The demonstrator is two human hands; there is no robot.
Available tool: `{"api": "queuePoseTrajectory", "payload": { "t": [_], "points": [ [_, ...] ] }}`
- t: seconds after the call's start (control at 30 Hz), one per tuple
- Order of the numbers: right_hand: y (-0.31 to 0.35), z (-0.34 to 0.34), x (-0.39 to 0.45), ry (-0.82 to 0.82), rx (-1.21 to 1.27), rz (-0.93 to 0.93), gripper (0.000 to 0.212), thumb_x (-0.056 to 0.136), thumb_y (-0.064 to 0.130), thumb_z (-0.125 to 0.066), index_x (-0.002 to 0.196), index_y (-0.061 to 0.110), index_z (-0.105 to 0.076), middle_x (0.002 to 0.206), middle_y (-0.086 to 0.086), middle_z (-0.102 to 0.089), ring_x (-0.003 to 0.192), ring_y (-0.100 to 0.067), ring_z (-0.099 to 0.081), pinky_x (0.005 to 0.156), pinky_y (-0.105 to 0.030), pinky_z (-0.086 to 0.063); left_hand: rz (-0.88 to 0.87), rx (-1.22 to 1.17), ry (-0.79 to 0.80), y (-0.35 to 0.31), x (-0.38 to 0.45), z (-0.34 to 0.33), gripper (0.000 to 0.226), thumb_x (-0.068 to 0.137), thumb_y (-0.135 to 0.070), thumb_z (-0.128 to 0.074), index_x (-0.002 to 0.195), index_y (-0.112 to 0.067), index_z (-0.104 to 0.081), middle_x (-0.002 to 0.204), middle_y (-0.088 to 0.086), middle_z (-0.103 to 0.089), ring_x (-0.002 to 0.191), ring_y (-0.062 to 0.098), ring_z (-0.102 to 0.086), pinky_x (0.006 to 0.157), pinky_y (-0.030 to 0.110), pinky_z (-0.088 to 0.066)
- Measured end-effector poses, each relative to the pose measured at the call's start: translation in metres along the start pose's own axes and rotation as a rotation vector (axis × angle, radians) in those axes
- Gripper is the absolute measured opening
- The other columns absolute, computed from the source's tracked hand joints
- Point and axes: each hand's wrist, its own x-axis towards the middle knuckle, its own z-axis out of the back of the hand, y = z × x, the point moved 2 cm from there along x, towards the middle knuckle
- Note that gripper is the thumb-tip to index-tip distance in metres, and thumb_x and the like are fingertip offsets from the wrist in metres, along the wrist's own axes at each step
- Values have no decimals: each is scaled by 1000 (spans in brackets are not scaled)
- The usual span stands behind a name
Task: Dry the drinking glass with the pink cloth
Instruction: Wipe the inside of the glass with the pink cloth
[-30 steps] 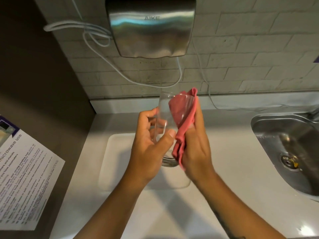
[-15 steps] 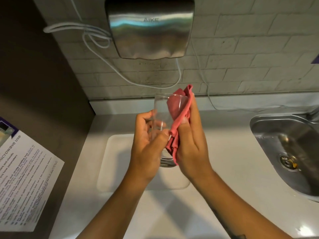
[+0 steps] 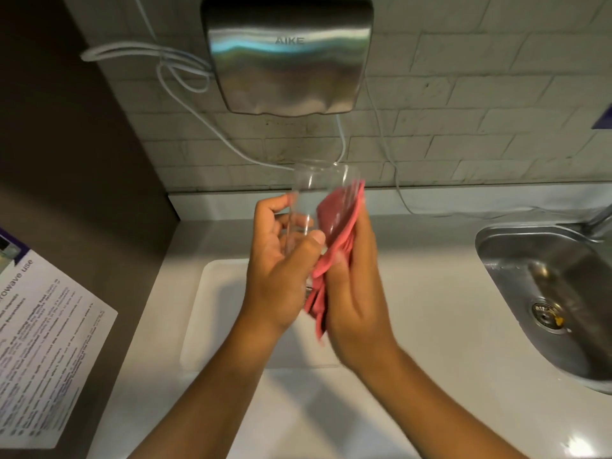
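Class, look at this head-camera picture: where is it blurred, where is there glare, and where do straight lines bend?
Head view: the drinking glass and pink cloth smear with motion blur; glare streaks the steel hand dryer and spots the counter at lower right; the wall tiles bow from wide-angle distortion; shadow covers the left wall.

We see clear drinking glass (image 3: pixel 309 207) upright, slightly tilted, rim motion-blurred, above white counter; crumpled pink cloth (image 3: pixel 334 246) pressed against its right side.
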Motion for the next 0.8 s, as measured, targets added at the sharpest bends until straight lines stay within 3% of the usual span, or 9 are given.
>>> {"api": "queuePoseTrajectory", "payload": {
  "t": [0.13,0.23,0.3,0.37,0.43,0.57,0.6,0.7,0.8],
  "points": [
    [-9,2,-2,-16,32,7,62,112,25,-37,173,18,-23,167,4,-51,155,-17,-53,128,-46,-43,-28,20,18,1,-2,-2,45,83,-37,-69,125,-38,-53,122,20,-66,108,40,-73,86,45,-64],
    [-4,20,31,-46,142,-78,54,112,19,-37,165,14,-38,138,25,-69,127,1,-69,109,-26,-54,9,-26,43,10,-14,-10,41,81,-36,-70,120,-41,-57,120,16,-69,106,33,-73,86,42,-63],
    [1,25,38,-59,136,-67,53,111,17,-38,164,14,-40,136,27,-68,116,-1,-70,103,-26,-57,50,-89,38,11,-16,-13,42,80,-35,-69,121,-35,-58,119,20,-68,102,31,-71,81,38,-64],
    [2,17,23,-50,103,-47,62,111,22,-40,172,15,-27,162,11,-55,141,-17,-63,121,-42,-51,37,-88,18,7,-9,-11,45,79,-34,-69,121,-29,-56,111,23,-68,93,27,-69,73,32,-62],
    [-5,5,0,-12,43,-28,69,111,32,-40,175,19,-17,170,15,-42,157,-12,-48,130,-38,-40,8,-67,3,-1,0,-6,46,78,-36,-68,122,-30,-54,108,16,-67,88,20,-70,68,27,-59],
    [-6,8,3,-52,124,-28,65,110,32,-38,172,16,-25,167,1,-52,155,-19,-54,130,-51,-42,-5,-23,74,-2,-2,-9,49,81,-38,-69,126,-33,-51,116,15,-68,96,18,-74,75,28,-60],
    [-2,13,14,-60,182,-41,60,112,28,-38,170,15,-30,159,3,-61,147,-17,-61,126,-50,-47,-2,-24,84,1,-6,-11,48,81,-37,-69,126,-33,-52,118,15,-69,98,20,-74,77,30,-61],
    [4,24,36,-63,198,-64,53,112,20,-36,165,20,-35,126,18,-72,112,-5,-72,108,-21,-57,38,-89,52,6,-11,-15,49,80,-36,-69,126,-30,-53,125,31,-60,101,31,-67,81,40,-60],
    [4,15,11,-33,108,-43,64,113,24,-39,174,19,-21,167,9,-50,155,-12,-52,130,-42,-42,11,-85,26,-1,-2,-12,47,80,-34,-68,124,-29,-54,116,30,-62,93,29,-67,71,34,-59]
  ]
}}
